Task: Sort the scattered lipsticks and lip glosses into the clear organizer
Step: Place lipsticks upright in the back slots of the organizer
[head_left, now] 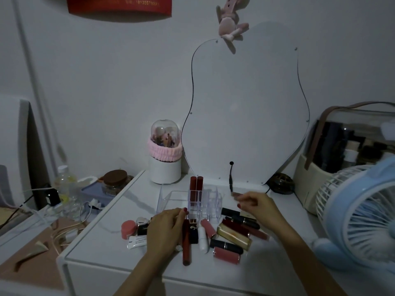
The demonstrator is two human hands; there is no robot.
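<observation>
A clear organizer (210,199) stands mid-table with two dark red lip glosses (196,188) upright in its back-left slots. In front of it lie several scattered lipsticks: a long red gloss (186,249), a black-and-gold lipstick (193,230), a white tube (203,238), a gold case (234,237) and a pink tube (226,254). My left hand (165,230) rests over the left of the pile, fingers touching the organizer's front corner; what it grips is hidden. My right hand (257,208) hovers right of the organizer, pinching a small brownish lipstick (236,195).
A white brush holder (165,167) with a pink band stands behind the organizer. A wavy mirror (245,107) leans on the wall. A blue fan (361,212) and a cosmetics case (350,150) crowd the right. Bottle, jar and cables sit on the left shelf.
</observation>
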